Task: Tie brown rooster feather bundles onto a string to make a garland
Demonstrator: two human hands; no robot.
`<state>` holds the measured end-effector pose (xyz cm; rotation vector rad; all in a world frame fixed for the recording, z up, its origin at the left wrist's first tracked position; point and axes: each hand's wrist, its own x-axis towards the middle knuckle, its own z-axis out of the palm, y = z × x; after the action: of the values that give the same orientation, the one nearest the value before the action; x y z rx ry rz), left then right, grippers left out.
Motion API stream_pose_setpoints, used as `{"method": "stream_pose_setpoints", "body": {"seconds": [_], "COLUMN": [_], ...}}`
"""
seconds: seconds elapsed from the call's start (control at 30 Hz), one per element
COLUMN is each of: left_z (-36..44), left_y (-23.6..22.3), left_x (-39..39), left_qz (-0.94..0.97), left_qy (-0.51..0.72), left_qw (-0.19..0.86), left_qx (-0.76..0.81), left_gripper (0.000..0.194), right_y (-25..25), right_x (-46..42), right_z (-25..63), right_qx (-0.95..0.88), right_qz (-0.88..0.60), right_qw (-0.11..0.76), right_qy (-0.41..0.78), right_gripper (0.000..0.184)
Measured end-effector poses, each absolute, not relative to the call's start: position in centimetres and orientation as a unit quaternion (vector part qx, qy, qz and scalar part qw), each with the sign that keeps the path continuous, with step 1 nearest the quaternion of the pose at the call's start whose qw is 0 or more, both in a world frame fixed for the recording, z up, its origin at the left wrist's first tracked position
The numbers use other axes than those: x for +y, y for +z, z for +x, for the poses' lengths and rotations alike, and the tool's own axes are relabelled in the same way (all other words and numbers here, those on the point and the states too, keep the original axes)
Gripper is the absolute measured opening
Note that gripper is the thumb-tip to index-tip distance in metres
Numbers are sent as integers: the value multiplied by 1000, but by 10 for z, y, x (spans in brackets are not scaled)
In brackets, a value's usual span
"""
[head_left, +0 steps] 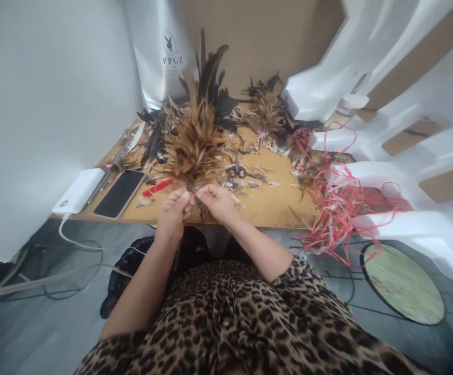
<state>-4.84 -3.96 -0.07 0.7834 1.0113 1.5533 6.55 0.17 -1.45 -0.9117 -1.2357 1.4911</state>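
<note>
Wooden table (pixel 284 200) bears phone (pixel 120 194); scissors (pixel 236 167); loose feathers (pixel 265 110).

Apparently a workshop (feathers (pixel 195 140) litter the worktable (pixel 281 192)).

A phone (pixel 120 194) lies beside a white cabled box (pixel 81 188), with silvery PPGZ-printed material (pixel 154 78) farther back.

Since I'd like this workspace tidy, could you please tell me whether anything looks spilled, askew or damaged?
The red string lies in a messy tangle on the right, trailing over the near table edge. Loose feather scraps are scattered around the big feather bundle, with scissors among them. Nothing looks clearly damaged.
</note>
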Motion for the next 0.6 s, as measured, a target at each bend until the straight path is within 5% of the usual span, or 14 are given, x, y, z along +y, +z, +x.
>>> {"method": "stream_pose_setpoints", "body": {"seconds": [0.3, 0.6], "left_z": [-45, -35], "left_y": [-12, -49], "left_x": [-44, -27], "left_qz": [300, 464], "left_qy": [675, 659], "left_qw": [488, 229], "left_qx": [464, 546], "left_gripper": [34, 23], "right_y": [-16, -19], "right_x": [-10, 0], "right_z": [66, 58], "right_qx": [-476, -524], "right_qz": [-396, -430], "right_qw": [485, 478], "right_qy": [618, 559], "right_gripper": [23, 27]}}
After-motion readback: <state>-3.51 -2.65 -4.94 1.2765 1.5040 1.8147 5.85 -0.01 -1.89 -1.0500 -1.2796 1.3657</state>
